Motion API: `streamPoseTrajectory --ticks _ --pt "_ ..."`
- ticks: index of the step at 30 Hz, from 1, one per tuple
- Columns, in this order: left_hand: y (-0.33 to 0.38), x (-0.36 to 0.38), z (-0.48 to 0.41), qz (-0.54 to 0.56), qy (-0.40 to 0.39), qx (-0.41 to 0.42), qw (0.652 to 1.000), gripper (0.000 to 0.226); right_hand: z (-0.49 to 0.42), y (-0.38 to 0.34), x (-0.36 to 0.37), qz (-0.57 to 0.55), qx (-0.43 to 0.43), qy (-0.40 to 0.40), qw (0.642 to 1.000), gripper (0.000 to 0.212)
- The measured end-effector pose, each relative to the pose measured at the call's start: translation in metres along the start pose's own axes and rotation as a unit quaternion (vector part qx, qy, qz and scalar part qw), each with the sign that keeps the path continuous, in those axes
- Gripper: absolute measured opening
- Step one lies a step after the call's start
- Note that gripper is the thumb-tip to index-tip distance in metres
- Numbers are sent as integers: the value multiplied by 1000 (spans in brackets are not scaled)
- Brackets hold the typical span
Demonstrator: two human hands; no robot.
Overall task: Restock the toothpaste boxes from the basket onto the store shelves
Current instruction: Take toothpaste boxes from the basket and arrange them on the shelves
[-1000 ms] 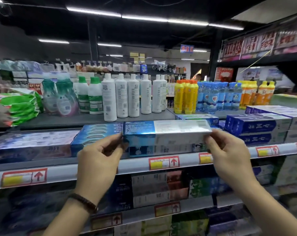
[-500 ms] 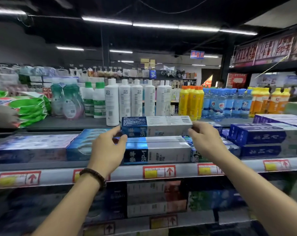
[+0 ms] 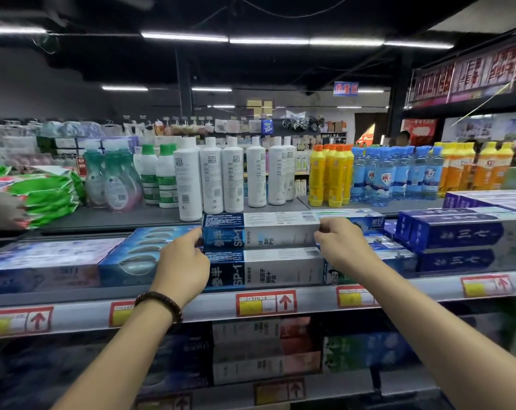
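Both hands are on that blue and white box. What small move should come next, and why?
Probably loosen both grips and let go. The top box looks to lie flat on the matching box beneath, with the left hand and right hand at its ends, so it seems placed.

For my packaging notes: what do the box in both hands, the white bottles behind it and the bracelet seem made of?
The box looks like glossy printed cardboard: sharp folded edges, slight sheen. The white bottles look like opaque matte plastic: smooth moulded shoulders and caps. The bracelet seems dark round beads, perhaps wood; too small to tell.
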State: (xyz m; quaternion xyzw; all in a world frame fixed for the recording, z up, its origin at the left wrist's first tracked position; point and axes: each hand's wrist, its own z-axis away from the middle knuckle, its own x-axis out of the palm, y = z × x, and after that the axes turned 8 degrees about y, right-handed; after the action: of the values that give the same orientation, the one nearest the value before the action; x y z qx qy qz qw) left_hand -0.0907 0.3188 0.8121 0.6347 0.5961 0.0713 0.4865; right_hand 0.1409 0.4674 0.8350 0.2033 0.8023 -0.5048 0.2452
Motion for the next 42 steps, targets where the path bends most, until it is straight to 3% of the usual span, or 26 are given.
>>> streamPoseTrajectory --ticks 6,11,15,21,34,42 --pt "4 -1 -1 0 -4 -10 1000 46 -2 -2 2 18 -5 -5 1000 24" --pt "2 -1 -4 22 -18 -18 999 60 -2 -1 2 28 -20 -19 999 13" --pt "4 -3 0 22 -19 -9 1000 59 -1 3 3 32 -23 -15 999 11" --pt "5 -8 3 14 -28 -4 1000 55 2 3 3 30 -27 -21 999 48" --pt "11 -9 6 18 -38 -23 999 52 5 -3 -1 38 6 -29 999 57" --pt "10 -10 7 25 -33 -35 999 54 5 -2 0 38 7 -27 999 47"
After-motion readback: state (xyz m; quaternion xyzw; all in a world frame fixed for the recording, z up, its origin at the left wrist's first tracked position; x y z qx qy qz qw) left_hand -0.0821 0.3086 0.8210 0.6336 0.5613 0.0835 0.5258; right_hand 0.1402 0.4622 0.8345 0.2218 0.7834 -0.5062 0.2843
